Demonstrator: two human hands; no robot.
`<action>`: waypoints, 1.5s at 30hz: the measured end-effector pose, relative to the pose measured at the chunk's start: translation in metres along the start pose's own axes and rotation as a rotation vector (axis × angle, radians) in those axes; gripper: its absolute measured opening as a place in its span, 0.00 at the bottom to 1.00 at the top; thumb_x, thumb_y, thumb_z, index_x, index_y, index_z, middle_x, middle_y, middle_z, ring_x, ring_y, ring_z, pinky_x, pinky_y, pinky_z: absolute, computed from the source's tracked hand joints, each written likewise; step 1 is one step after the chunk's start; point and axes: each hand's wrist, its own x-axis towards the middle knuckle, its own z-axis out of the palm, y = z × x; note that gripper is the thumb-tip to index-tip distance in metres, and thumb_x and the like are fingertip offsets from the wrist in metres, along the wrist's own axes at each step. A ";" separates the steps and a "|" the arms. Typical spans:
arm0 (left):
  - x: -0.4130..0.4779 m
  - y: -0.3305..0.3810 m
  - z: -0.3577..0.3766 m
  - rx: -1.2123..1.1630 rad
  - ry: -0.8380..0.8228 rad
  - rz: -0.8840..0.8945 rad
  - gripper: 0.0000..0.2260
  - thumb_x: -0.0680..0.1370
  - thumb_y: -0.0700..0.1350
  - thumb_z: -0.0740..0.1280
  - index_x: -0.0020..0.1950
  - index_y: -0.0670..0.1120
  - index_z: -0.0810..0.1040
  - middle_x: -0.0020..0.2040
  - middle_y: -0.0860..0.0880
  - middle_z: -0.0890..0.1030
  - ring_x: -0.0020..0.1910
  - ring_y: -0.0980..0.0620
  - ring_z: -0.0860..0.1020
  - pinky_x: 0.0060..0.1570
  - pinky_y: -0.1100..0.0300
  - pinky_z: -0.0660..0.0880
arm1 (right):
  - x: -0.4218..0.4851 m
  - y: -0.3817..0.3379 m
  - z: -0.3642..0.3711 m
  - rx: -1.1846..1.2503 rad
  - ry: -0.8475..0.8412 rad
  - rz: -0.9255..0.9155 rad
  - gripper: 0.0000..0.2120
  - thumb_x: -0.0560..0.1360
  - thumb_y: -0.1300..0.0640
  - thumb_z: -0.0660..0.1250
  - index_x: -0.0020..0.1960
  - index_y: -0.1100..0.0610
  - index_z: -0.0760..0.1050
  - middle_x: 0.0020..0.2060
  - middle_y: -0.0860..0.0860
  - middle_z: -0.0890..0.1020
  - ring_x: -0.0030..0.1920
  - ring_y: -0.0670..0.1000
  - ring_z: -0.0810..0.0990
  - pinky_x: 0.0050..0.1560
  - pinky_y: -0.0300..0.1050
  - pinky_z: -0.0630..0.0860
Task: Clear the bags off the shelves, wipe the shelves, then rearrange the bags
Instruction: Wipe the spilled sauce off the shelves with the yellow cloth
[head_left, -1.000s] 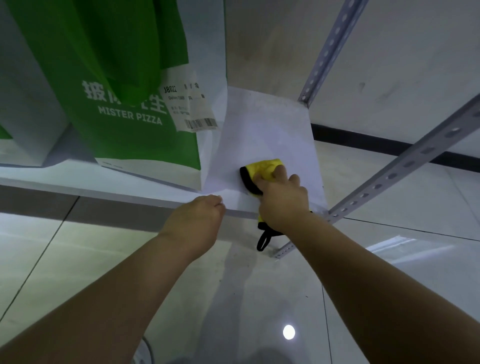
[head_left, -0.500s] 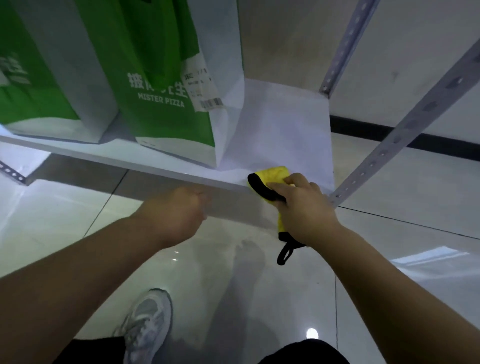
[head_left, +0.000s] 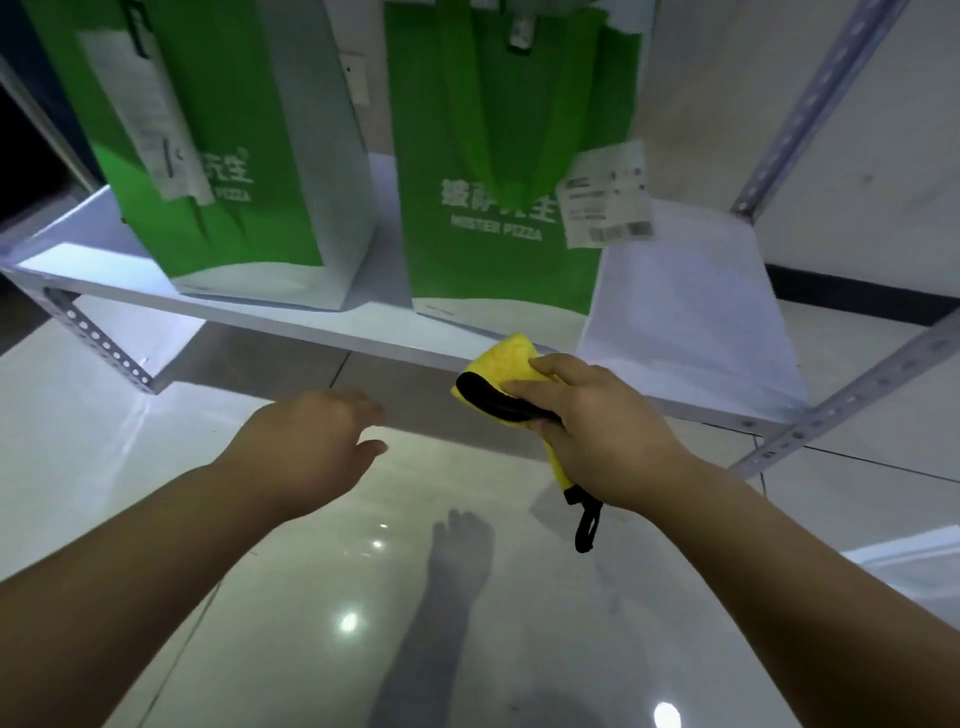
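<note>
Two green and white "Mister Pizza" bags stand on the white shelf (head_left: 691, 312): one bag (head_left: 218, 156) at the left, the other bag (head_left: 493, 171) in the middle with a paper receipt (head_left: 608, 200) hanging on its right side. My right hand (head_left: 587, 426) grips a yellow cloth with black trim (head_left: 501, 374) at the shelf's front edge, below the middle bag. My left hand (head_left: 317, 447) hovers in front of the shelf with loosely spread fingers, holding nothing.
Perforated metal uprights (head_left: 810, 114) and braces (head_left: 98, 343) frame the shelf on the right and left. Glossy white floor tiles (head_left: 363, 597) lie below. A white wall with a dark skirting strip (head_left: 857, 291) stands behind.
My right hand has drawn the cloth back from the shelf surface to its front edge and leftward. My left hand has left the shelf edge and opened. The view has pulled back, showing both bags.
</note>
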 end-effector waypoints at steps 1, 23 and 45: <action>-0.003 -0.018 0.002 -0.004 0.006 0.001 0.15 0.78 0.54 0.60 0.63 0.54 0.73 0.62 0.56 0.75 0.57 0.52 0.76 0.53 0.59 0.73 | 0.008 -0.015 0.005 -0.008 -0.001 0.002 0.20 0.80 0.53 0.56 0.70 0.41 0.65 0.73 0.47 0.63 0.67 0.57 0.66 0.61 0.50 0.69; -0.034 -0.429 -0.051 -0.077 0.152 -0.093 0.13 0.78 0.53 0.59 0.62 0.53 0.74 0.59 0.55 0.77 0.55 0.49 0.77 0.44 0.57 0.73 | 0.243 -0.368 0.055 -0.150 -0.040 -0.031 0.19 0.80 0.50 0.56 0.70 0.41 0.65 0.72 0.47 0.63 0.67 0.57 0.67 0.60 0.47 0.68; 0.090 -0.493 -0.051 -0.411 0.680 -0.334 0.35 0.77 0.42 0.65 0.74 0.33 0.46 0.67 0.33 0.67 0.56 0.36 0.75 0.43 0.51 0.74 | 0.410 -0.396 0.127 -0.331 -0.073 0.241 0.25 0.72 0.62 0.63 0.67 0.51 0.62 0.62 0.56 0.67 0.56 0.61 0.70 0.48 0.50 0.66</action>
